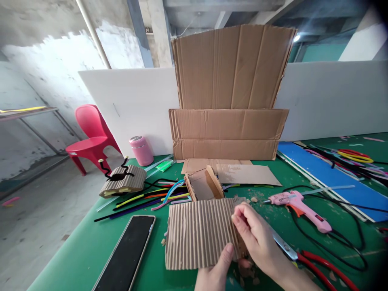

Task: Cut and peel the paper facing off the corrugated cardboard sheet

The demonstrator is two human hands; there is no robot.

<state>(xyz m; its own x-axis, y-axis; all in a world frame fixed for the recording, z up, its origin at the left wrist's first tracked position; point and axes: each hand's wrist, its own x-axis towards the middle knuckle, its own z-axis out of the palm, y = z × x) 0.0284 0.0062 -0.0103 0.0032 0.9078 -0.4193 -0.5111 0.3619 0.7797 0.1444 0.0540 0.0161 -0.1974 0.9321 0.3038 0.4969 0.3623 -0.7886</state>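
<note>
A piece of corrugated cardboard [200, 234] with its ridges bared lies in front of me, slightly raised off the table. My left hand [214, 270] grips its lower edge, thumb on top and the other fingers hidden beneath. At the upper right edge my right hand [254, 234] is closed in a pinch, fingertips against the cardboard; what lies between them is too small to tell. Torn paper scraps [245, 264] lie under and beside that edge. Red-handled scissors [303, 256] rest by my right forearm, partly covered by it.
Left of the cardboard lies a phone [125, 252]. Behind are pipe cleaners [151, 198], a small open cardboard box [204, 184], a ridged cardboard piece with black antennae [124, 182] and a pink jar [141, 150]. A pink glue gun [303, 204] with its cord lies right. Cardboard panels [227, 129] stand upright behind.
</note>
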